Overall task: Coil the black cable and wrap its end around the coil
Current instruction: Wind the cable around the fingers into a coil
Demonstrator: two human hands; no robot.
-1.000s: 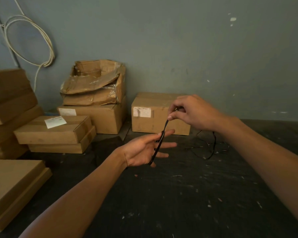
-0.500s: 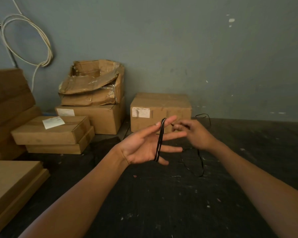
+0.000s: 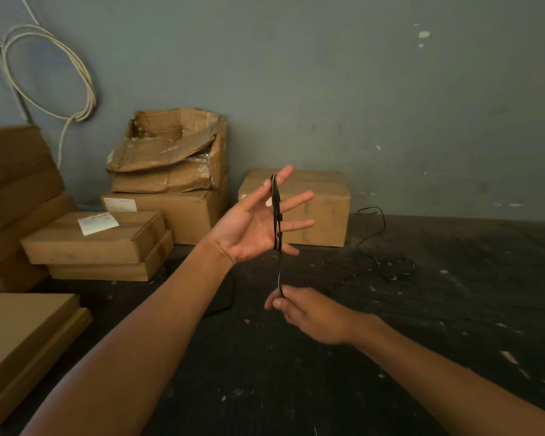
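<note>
A person's left hand [image 3: 252, 228] is raised palm-up over a dark, speckled floor [image 3: 328, 388], fingers spread wide, with loops of a thin black cable [image 3: 276, 212] wound around the spread fingers from the index finger down to the little finger. Below it, the right hand [image 3: 309, 313] is closed in a pinch, thumb and fingers gripping the cable where a single strand drops straight down from the coil. The strand between the two hands looks taut. The rest of the cable lies loose on the floor to the right, snaking in a tangle well apart from the hands and running back toward the grey wall [image 3: 359, 89].

Behind the left hand sits a closed cardboard box [image 3: 324, 209] against the wall. To its left stands a torn, crumpled box [image 3: 170, 152] on top of a larger carton [image 3: 183, 212], with two flat boxes [image 3: 98, 243] stacked in front; the upper one bears a white label [image 3: 97, 222]. More cartons [image 3: 16, 184] fill the left edge of the view. A white cable coil [image 3: 51, 70] hangs on the wall above them.
</note>
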